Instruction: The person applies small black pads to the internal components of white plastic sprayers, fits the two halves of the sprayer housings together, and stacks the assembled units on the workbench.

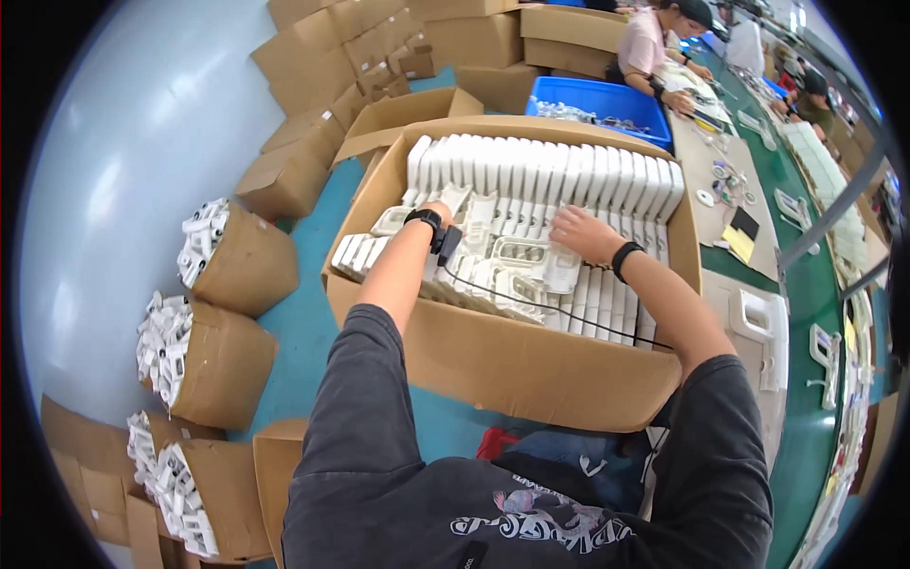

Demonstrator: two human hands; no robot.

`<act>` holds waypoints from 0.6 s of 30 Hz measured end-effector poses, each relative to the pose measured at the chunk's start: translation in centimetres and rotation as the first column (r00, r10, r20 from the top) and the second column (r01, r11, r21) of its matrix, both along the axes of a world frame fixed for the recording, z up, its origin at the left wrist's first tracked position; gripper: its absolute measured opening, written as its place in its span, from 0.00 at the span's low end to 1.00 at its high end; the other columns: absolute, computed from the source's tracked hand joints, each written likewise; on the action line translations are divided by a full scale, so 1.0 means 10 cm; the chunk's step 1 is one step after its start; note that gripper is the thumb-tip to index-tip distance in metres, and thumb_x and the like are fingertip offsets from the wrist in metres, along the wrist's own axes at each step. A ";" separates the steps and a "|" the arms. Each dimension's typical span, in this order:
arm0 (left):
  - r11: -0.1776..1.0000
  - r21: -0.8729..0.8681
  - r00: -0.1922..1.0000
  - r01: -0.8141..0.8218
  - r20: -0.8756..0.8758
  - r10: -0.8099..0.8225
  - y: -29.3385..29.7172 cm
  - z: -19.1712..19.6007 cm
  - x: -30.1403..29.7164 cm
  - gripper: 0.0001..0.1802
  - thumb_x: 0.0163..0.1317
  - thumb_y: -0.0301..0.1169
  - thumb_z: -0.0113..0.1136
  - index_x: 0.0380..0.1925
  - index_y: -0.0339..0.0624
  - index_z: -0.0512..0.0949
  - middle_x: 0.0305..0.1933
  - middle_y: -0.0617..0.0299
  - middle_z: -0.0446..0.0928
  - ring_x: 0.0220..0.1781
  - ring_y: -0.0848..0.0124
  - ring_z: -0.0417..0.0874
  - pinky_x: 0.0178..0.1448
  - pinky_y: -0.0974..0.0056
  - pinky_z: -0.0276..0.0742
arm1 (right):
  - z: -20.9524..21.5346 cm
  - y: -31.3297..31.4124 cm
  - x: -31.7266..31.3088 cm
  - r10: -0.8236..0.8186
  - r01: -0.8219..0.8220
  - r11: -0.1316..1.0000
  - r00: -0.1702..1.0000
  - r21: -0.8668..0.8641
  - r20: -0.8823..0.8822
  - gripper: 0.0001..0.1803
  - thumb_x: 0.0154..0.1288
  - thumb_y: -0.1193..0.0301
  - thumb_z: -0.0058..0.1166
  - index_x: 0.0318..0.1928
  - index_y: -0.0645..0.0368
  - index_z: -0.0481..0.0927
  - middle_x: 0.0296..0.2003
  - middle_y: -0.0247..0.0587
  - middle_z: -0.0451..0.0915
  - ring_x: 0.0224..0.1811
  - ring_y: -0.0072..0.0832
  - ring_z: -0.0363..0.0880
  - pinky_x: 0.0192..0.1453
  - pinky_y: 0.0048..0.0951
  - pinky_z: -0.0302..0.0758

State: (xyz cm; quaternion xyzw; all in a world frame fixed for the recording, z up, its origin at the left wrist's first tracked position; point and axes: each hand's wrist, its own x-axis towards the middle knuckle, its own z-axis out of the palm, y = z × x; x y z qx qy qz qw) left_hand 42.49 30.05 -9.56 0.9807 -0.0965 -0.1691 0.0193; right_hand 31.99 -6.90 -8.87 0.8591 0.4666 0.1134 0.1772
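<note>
A large open cardboard box [531, 375] stands in front of me, packed with rows of white plastic housings [545, 166]. Both my hands reach inside it. My left hand [438, 211] is at the left of the box among the white parts, its fingers mostly hidden behind the wrist. My right hand [585, 234] rests over the middle of the box, fingers stretched out and apart on the white parts. Between the hands, a loose white frame-shaped part [519, 250] lies on top of the rows. A black band with a small device sits on my left wrist, and a thin black cable crosses the box.
Cardboard boxes of white parts [237, 261] line the floor at left. Behind my box is a blue bin [607, 109] of small parts. At right runs a workbench [720, 190] beside a green conveyor [806, 284], where a person [649, 47] works. Stacked cartons stand at the back.
</note>
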 end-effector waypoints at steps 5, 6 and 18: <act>0.975 -0.207 0.966 0.078 -0.225 -0.125 1.20 0.32 0.29 0.25 0.45 0.48 0.71 0.39 0.41 0.88 0.45 0.53 0.86 0.47 0.62 0.86 0.51 0.57 0.81 | 0.59 0.11 -0.19 0.162 -0.194 0.972 0.961 0.129 0.224 0.19 0.59 0.69 0.56 0.52 0.54 0.78 0.57 0.40 0.75 0.68 0.40 0.67 0.78 0.43 0.57; 0.992 -0.088 0.988 0.095 -0.110 -0.105 0.43 0.18 0.45 0.25 0.45 0.50 0.72 0.35 0.40 0.87 0.38 0.56 0.86 0.41 0.64 0.85 0.46 0.58 0.79 | 0.62 -0.30 -0.20 0.184 -0.215 0.973 0.945 0.090 0.272 0.17 0.59 0.66 0.56 0.49 0.54 0.78 0.54 0.39 0.76 0.65 0.40 0.68 0.75 0.44 0.60; 0.673 -0.734 0.995 0.094 0.039 -0.097 -0.13 2.56 -0.59 0.28 0.63 0.32 0.60 0.62 0.32 0.71 0.54 0.57 0.79 0.53 0.69 0.81 0.58 0.64 0.76 | 2.19 -2.87 -2.69 -0.219 0.691 -0.140 0.677 0.710 -0.702 0.30 0.69 0.60 0.62 0.66 0.60 0.71 0.50 0.35 0.81 0.49 0.19 0.81 0.50 0.25 0.80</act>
